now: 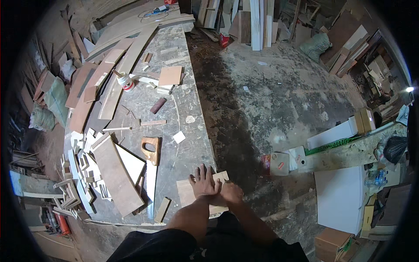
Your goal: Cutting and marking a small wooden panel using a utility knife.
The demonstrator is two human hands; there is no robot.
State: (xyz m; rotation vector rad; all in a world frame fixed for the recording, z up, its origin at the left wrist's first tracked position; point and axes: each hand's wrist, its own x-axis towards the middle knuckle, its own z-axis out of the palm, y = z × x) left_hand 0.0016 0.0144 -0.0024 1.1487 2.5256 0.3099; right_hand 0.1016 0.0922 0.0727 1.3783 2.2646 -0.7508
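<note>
My left hand (204, 183) lies flat with fingers spread on a pale wooden board (186, 192) at the near right corner of the workbench. Close beside it, my right hand (231, 192) is closed at the board's right side; whatever its fingers hold is hidden. A second light piece of wood (221, 176) shows just beyond my hands. To the left lies a handsaw with a wooden handle (150, 150), its blade toward me. Between the saw and my left forearm rests a short wood block (163, 210).
Offcuts and a brown panel (118, 174) cover the bench's left side. Farther back are a glue pot with a brush (125, 82), a sanding block (158, 105) and long planks (131, 56). Right of the bench is stained floor, with a jerrycan (279, 163) and white panel (339, 198).
</note>
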